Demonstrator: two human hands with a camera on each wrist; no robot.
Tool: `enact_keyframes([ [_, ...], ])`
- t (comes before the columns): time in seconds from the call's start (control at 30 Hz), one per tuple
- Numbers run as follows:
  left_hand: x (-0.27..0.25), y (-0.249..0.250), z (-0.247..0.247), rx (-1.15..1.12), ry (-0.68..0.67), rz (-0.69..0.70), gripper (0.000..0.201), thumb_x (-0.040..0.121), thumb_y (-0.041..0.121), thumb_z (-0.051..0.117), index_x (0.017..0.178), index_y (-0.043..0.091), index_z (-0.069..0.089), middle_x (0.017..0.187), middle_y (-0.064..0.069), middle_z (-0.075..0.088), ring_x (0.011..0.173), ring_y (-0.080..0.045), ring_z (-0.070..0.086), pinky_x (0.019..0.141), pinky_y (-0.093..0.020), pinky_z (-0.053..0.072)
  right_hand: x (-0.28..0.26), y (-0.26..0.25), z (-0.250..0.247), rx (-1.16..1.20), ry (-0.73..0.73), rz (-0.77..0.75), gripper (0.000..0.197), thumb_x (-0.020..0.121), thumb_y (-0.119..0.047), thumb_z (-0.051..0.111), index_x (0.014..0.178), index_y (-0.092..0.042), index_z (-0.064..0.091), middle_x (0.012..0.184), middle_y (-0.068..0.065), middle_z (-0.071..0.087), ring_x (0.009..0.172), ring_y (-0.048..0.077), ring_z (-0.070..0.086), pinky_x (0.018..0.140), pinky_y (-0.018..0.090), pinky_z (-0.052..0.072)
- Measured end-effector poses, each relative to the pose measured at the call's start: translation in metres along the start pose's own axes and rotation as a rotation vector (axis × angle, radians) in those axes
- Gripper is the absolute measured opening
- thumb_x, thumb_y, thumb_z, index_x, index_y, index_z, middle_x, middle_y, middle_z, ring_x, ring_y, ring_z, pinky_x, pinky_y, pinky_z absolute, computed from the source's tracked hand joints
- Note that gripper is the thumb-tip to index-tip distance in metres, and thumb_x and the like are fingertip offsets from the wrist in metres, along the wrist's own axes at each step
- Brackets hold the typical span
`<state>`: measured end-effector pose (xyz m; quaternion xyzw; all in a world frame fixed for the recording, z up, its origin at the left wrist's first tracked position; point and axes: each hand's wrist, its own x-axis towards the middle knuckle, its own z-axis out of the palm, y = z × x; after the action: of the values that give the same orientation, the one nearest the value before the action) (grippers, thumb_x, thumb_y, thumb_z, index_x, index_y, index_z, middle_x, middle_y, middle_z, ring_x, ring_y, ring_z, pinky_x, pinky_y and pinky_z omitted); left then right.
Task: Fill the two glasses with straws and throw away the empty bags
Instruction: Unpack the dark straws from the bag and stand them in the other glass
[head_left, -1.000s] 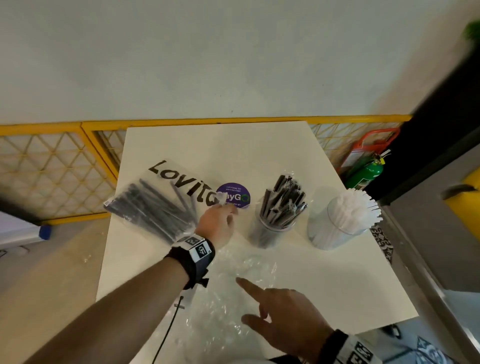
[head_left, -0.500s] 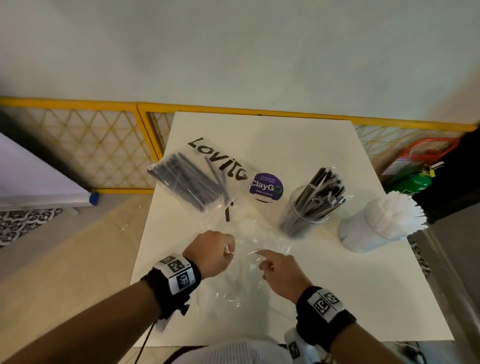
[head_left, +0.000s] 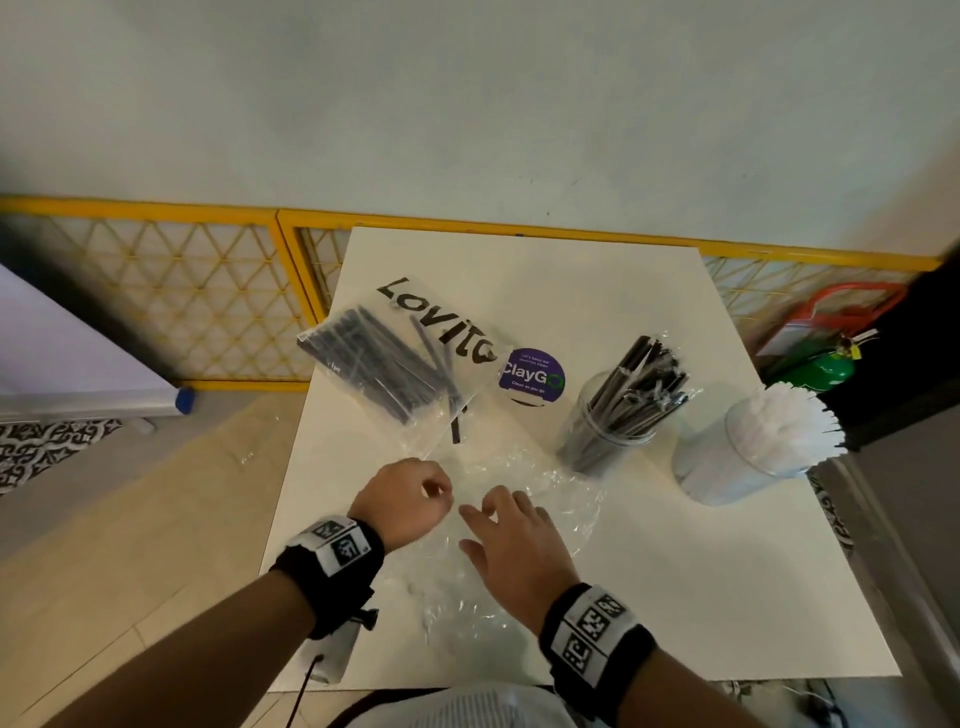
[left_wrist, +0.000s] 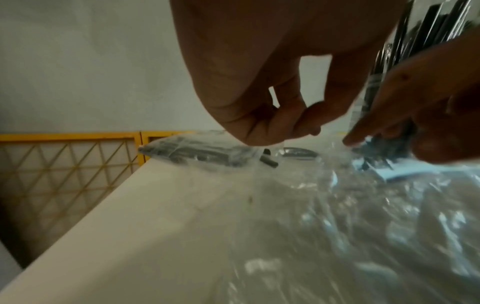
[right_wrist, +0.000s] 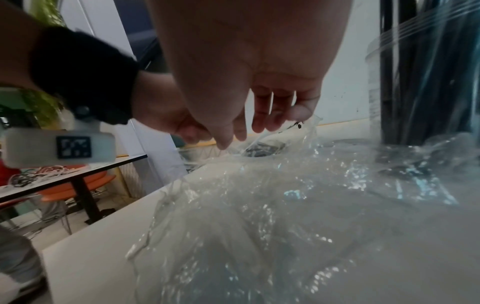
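your left hand (head_left: 402, 501) is curled into a loose fist over the near half of the white tabletop (head_left: 727, 582), fingertips pinched together at the edge of the empty clear bag (head_left: 467, 597); whether film is actually caught between them cannot be told. your right hand (head_left: 511, 535), just beside it at 3 o'clock, has fingers spread and relaxed, hovering over or lightly touching the same crumpled film. that bag lies flat from the tabletop's near edge toward the centre.

at 11 o'clock from your hands lies the bag of black straws (head_left: 384, 364), flat, with a few straws poking from its open end and one loose black straw (head_left: 456, 428) just beside it. at 1 o'clock stands the glass of black straws (head_left: 608, 426), upright, the straws in plastic wrap and fanned toward 1 o'clock. at 2 o'clock, near the tabletop's right edge, the glass of white straws (head_left: 753, 447) stands packed full.

a purple round sticker (head_left: 531, 375) sits between the bagged straws and the black-straw glass. a yellow lattice railing (head_left: 171, 306) runs behind the tabletop.
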<state>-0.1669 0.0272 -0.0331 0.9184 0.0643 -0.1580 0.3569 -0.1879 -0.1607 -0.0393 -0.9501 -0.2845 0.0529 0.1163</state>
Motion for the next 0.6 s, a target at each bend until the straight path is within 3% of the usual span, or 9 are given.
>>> enact_keyframes([
  [0.07,0.009,0.002,-0.011,-0.052,0.088,0.014,0.013,0.084,0.023,0.06,0.088,0.033,0.068,0.096,0.014,0.064,0.093,-0.012,0.061,0.088,-0.032,0.05,0.004,-0.003,-0.001,-0.029,-0.015,0.019,0.031,0.08,-0.041,0.073,0.106,-0.026,0.067,0.095,-0.004,0.057,0.081,0.015,0.058,0.067,0.031,0.056],
  [0.13,0.025,0.006,-0.019,0.049,0.161,0.027,0.017,0.086,0.021,0.057,0.095,0.032,0.068,0.104,0.011,0.055,0.093,-0.018,0.061,0.086,-0.033,0.049,0.005,-0.003,-0.002,-0.063,-0.019,0.011,0.028,0.08,-0.042,0.072,0.103,-0.026,0.067,0.095,-0.004,0.057,0.081,0.015,0.058,0.068,0.032,0.055],
  [0.2,0.043,0.014,-0.02,0.265,0.146,0.079,0.023,0.089,0.026,0.056,0.109,0.03,0.067,0.119,0.004,0.045,0.103,-0.022,0.057,0.086,-0.035,0.049,0.003,0.0,-0.004,-0.079,-0.031,0.025,0.03,0.082,-0.044,0.069,0.105,-0.026,0.066,0.098,-0.004,0.058,0.084,0.016,0.058,0.072,0.033,0.054],
  [0.3,0.061,0.025,-0.004,0.691,0.063,0.193,0.034,0.087,0.027,0.053,0.118,0.028,0.066,0.138,-0.006,0.033,0.119,-0.027,0.043,0.097,-0.045,0.045,0.003,0.002,-0.013,-0.095,-0.069,0.059,0.035,0.084,-0.05,0.064,0.109,-0.025,0.065,0.102,-0.003,0.059,0.09,0.019,0.059,0.079,0.036,0.051],
  [0.37,0.068,0.03,0.003,0.836,0.046,0.155,0.039,0.085,0.022,0.053,0.123,0.021,0.062,0.142,-0.009,0.031,0.119,-0.031,0.044,0.099,-0.048,0.043,0.005,0.001,-0.023,-0.074,-0.119,0.069,0.04,0.087,-0.052,0.059,0.116,-0.024,0.063,0.11,-0.001,0.059,0.1,0.022,0.058,0.088,0.039,0.048],
  [0.43,0.075,0.034,0.0,0.884,0.032,0.102,0.04,0.086,0.017,0.052,0.126,0.012,0.058,0.139,-0.011,0.038,0.117,-0.031,0.049,0.099,-0.046,0.045,0.01,0.003,-0.032,-0.013,-0.115,0.08,0.044,0.091,-0.054,0.053,0.122,-0.023,0.062,0.116,-0.001,0.06,0.107,0.021,0.056,0.093,0.039,0.047],
  [0.5,0.079,0.037,-0.011,0.845,0.058,0.138,0.034,0.088,0.013,0.049,0.12,0.01,0.061,0.129,-0.012,0.053,0.113,-0.029,0.056,0.097,-0.043,0.047,0.018,0.006,-0.038,0.05,-0.043,0.082,0.042,0.094,-0.05,0.048,0.119,-0.021,0.065,0.113,0.001,0.064,0.103,0.021,0.058,0.09,0.039,0.05],
  [0.6,0.074,0.038,-0.037,0.665,0.249,0.28,0.024,0.091,0.012,0.049,0.104,0.012,0.069,0.11,-0.008,0.068,0.094,-0.027,0.065,0.08,-0.04,0.054,0.044,0.009,-0.042,0.155,0.057,0.113,0.032,0.096,-0.03,0.047,0.111,-0.012,0.069,0.105,0.004,0.067,0.098,0.023,0.057,0.088,0.035,0.051],
])
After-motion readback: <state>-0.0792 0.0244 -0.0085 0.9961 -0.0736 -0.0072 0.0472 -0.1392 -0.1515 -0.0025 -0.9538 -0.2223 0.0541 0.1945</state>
